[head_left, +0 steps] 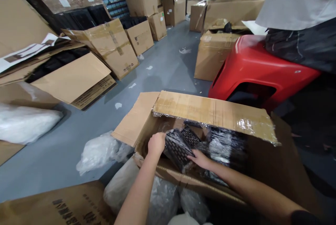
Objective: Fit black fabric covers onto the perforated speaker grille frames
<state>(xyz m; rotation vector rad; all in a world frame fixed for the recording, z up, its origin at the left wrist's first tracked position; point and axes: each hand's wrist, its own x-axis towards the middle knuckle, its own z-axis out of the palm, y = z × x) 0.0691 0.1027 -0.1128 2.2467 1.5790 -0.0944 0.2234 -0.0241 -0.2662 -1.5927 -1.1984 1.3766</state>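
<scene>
Inside an open cardboard box (210, 107), both hands are on a black keyboard (177, 148) wrapped in clear plastic, tilted up near the box's left end. My left hand (156, 143) is closed on its upper left corner. At its lower right edge my right hand (201, 158) grips with the thumb on top; the other fingers are mostly hidden. Right behind it leans another black keyboard (190, 136). A stack of dark, plastic-wrapped pieces (225, 146) fills the middle of the box; their kind is hard to make out under the glare.
Crumpled clear plastic bags (98, 151) lie left of the box. A red plastic stool (257, 64) stands beyond it on the right, with a person (299, 4) seated on it. Several open cartons (110, 46) with black contents line the left side. Scraps dot the grey floor (160, 74).
</scene>
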